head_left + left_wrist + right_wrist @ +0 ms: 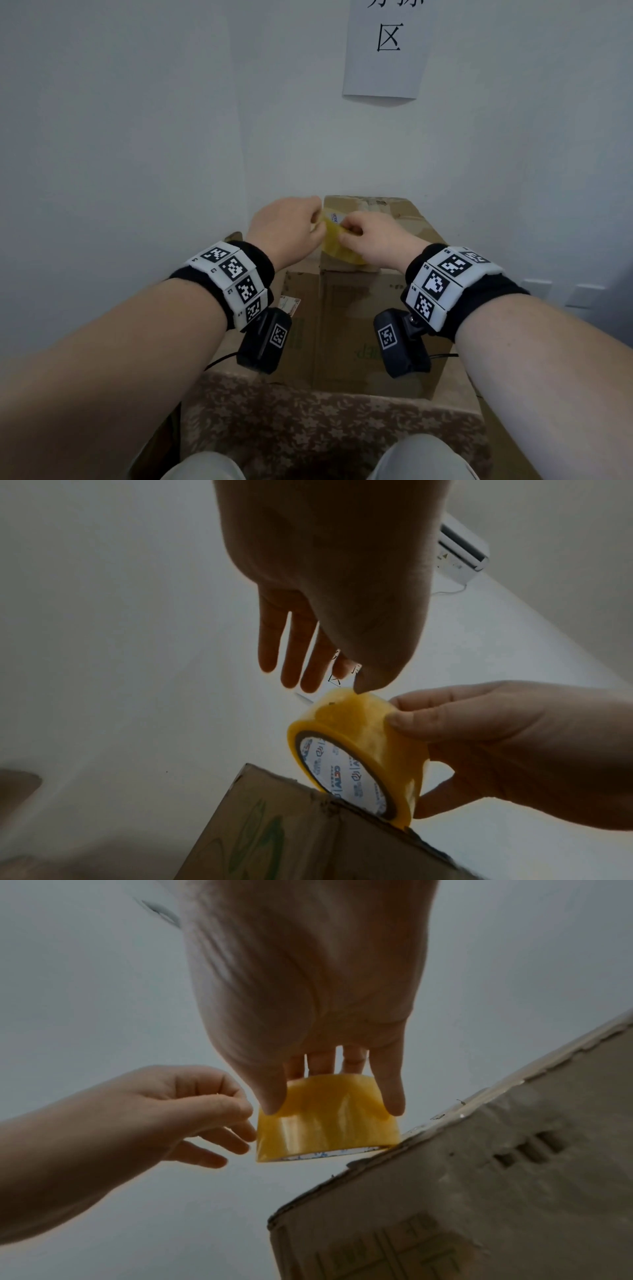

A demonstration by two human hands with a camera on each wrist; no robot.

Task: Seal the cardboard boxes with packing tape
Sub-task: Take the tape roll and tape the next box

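We hold the roll of yellow packing tape [359, 753] in our right hand [375, 236], thumb and fingers curled round its outer band, its lower edge resting on the top edge of the tall cardboard box [359, 308]. Our left hand [284, 229] is at the side of the roll farthest from the box: thumb and forefinger pinch at the tape's surface, while the other fingers [291, 653] hang loose and straight. Whether a free end of tape is already lifted, we cannot tell.

The tall box stands upright on a lower box, whose top is draped with a brown flowered cloth [308, 421] on the side of the tall box nearest us. Faded green print [263, 840] shows on the tall box's side.

Behind the tall box rises a pale, plain wall [137, 137], meeting a second wall in a corner just above it. A white paper sign [387, 48] with large black characters hangs on the wall above the box. An air conditioner [462, 547] sits high on a wall, well apart from the box.
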